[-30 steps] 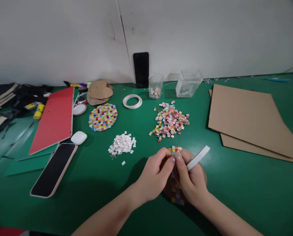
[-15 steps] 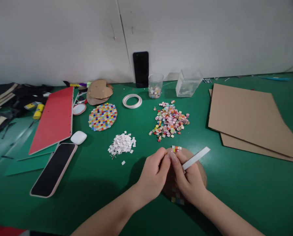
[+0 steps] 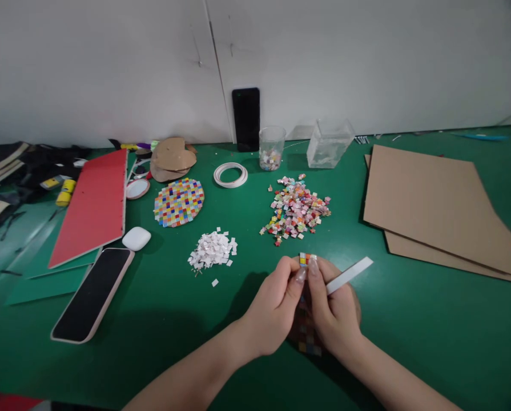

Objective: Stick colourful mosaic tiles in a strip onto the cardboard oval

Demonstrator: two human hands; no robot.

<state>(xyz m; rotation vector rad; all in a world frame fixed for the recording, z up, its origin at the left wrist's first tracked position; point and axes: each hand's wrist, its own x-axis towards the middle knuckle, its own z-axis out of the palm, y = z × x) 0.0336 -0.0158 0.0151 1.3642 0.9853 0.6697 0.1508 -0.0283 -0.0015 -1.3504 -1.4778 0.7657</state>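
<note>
A round brown cardboard disc lies under my hands near the table's front, with both hands covering much of it. Small coloured mosaic tiles show in a short row at its far edge, and more tiles sit in shadow at its near side. My left hand is closed, thumb and index fingertip pinched together over the disc; anything between them is hidden. My right hand is closed around a flat white strip that sticks out to the upper right. Its thumb tip touches the tile row's right end.
Beyond the hands lie a heap of coloured tiles and a pile of white paper bits. A tiled disc, a white tape coil, a plastic cup and a phone stand around. Cardboard sheets are at right.
My right thumb has moved up and right onto the tile row, and the white strip has shifted slightly right. My left fingertips have moved slightly right too. More of the row's tiles show.
</note>
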